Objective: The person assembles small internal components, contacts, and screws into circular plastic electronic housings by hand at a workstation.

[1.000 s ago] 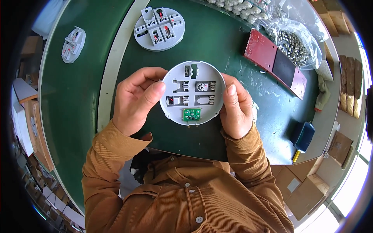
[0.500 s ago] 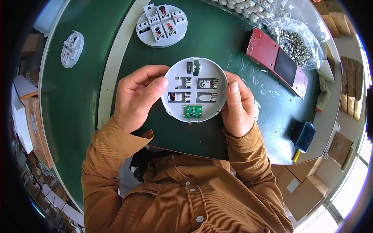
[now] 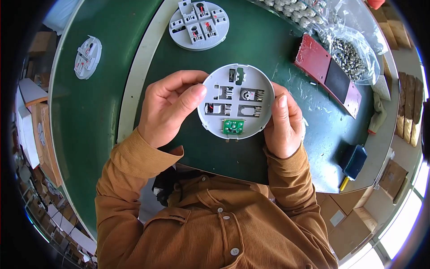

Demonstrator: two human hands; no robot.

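A round grey plastic housing [image 3: 233, 99] is held up over the green table, its open inner side facing me. Metal contact clips line its slots, and a small green circuit board [image 3: 233, 127] sits near its lower rim. My left hand [image 3: 172, 105] grips the left rim, thumb on the front and fingers behind. On the opposite rim, my right hand [image 3: 285, 121] has its thumb at the edge, its other fingers partly hidden behind. Beyond my hands lies a similar grey disc [image 3: 199, 26], with raised blocks and red parts on top.
Another grey disc [image 3: 88, 57] rests on the green surface past the pale strip [image 3: 139, 67]. To the right are a red block with a dark panel [image 3: 329, 76], a clear bag of small metal parts [image 3: 347, 58], a glove [image 3: 377, 112] and a dark tool with a yellow handle [image 3: 353, 162].
The whole view has shifted slightly, so housing, hands and table items appear farther right. Both hands keep the same hold on the housing.
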